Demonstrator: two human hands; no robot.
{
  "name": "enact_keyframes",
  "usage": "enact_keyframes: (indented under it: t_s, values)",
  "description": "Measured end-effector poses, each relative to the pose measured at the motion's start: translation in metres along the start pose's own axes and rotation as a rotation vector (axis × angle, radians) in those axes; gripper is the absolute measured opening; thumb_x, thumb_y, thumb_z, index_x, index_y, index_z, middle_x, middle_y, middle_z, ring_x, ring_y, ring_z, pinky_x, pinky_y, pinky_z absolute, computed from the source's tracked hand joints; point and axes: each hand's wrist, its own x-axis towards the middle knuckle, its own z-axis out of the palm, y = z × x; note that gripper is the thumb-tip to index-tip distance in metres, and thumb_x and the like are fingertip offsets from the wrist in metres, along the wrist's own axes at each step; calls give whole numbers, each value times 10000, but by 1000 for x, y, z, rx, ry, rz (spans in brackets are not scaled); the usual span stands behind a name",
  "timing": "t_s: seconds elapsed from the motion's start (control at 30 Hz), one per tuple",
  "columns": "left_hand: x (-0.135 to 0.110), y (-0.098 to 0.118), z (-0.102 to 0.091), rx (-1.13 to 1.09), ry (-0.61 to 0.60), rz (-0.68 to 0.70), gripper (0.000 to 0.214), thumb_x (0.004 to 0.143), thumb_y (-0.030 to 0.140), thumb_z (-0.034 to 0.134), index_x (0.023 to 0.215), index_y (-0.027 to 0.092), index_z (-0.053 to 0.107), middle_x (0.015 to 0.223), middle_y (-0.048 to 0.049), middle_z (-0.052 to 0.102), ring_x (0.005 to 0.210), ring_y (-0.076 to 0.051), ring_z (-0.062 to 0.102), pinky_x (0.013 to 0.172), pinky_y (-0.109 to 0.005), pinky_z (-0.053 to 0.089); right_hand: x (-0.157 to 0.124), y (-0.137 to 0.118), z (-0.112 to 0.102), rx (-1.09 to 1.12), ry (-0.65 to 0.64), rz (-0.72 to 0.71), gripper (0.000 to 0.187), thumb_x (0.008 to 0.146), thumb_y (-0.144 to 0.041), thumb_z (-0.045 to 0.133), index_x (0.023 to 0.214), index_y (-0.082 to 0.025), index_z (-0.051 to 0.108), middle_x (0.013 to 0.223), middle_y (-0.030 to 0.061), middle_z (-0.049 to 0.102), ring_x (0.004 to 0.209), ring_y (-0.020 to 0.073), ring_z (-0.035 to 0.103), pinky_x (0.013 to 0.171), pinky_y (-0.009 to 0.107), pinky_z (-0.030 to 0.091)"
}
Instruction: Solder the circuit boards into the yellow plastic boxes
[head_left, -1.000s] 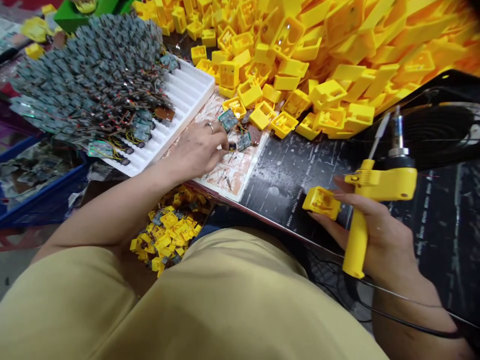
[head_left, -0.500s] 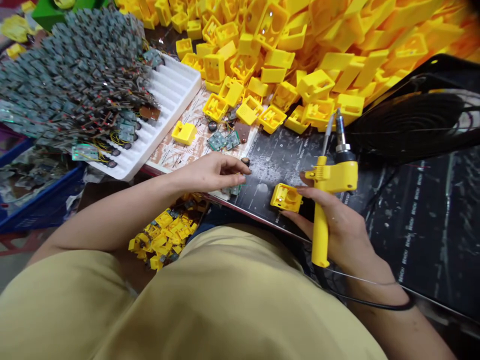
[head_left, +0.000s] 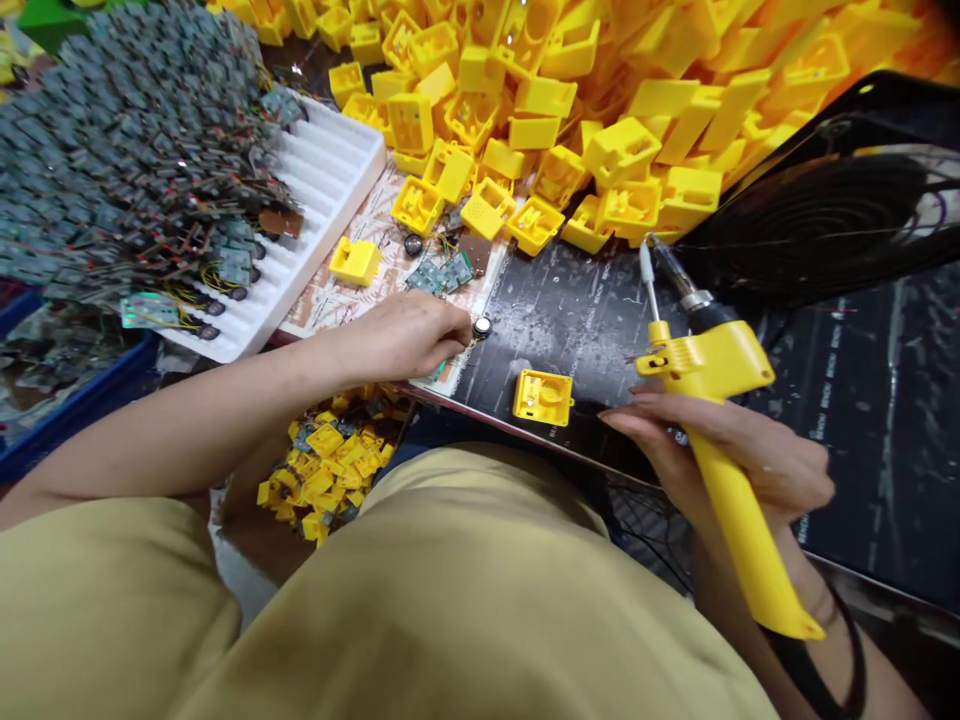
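Note:
My left hand (head_left: 420,335) is closed in a pinch beside a small round speaker (head_left: 482,326). Part of a green circuit board (head_left: 439,371) shows beneath its fingers, which mostly hide the grip. My right hand (head_left: 739,450) holds a yellow soldering gun (head_left: 721,375), its metal tip and solder-feed tube pointing away from me. The thumb and forefinger reach out past the handle. Between the hands, an open yellow plastic housing (head_left: 543,397) lies on the black mat near the table's front edge, untouched by either hand.
Yellow housings (head_left: 480,120) are heaped along the back. At left, a white ribbed tray (head_left: 330,170) bears many circuit boards with speakers. More boards (head_left: 442,272) and a single housing (head_left: 355,261) lie beyond my left hand. A black fan (head_left: 832,230) stands at right.
My right hand has let go of the yellow housing and moved right with the soldering gun, which now tilts. My left hand has closed its fingers beside the speaker, which has turned its pale face up.

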Motion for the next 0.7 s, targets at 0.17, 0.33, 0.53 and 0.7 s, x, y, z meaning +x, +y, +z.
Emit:
enact_keyframes:
  t_s: [0.17,0.33,0.53,0.7]
  values:
    - [-16,-5,2,140,204,75,283,966,271,455,1028,182,717,1063,-75,723,927,-210,653,809,-325,455,0,5,0,94,-172,28,436,752,-100,786,1136,-244,640,980,13,738,809,188,716,764,312,605]
    - [-36,-4,15,182,386,197,273,936,303,478,987,179,715,1032,-76,703,939,-237,628,830,-370,465,-3,11,4,134,-264,19,567,744,-175,814,1250,-226,565,1204,77,683,1065,234,681,960,366,567]
    - [-23,-2,39,273,575,176,190,890,258,530,918,172,698,1038,-82,717,996,-275,612,899,-457,444,1,8,14,109,-361,-10,539,810,-319,768,1277,-228,513,1251,108,648,1150,279,640,946,418,562]
    - [-8,-5,42,-178,595,268,208,949,251,501,884,183,686,931,-39,745,974,-183,651,953,-368,446,0,5,32,57,-325,-23,424,869,-292,702,1242,-221,513,1200,96,670,1071,224,673,896,343,581]
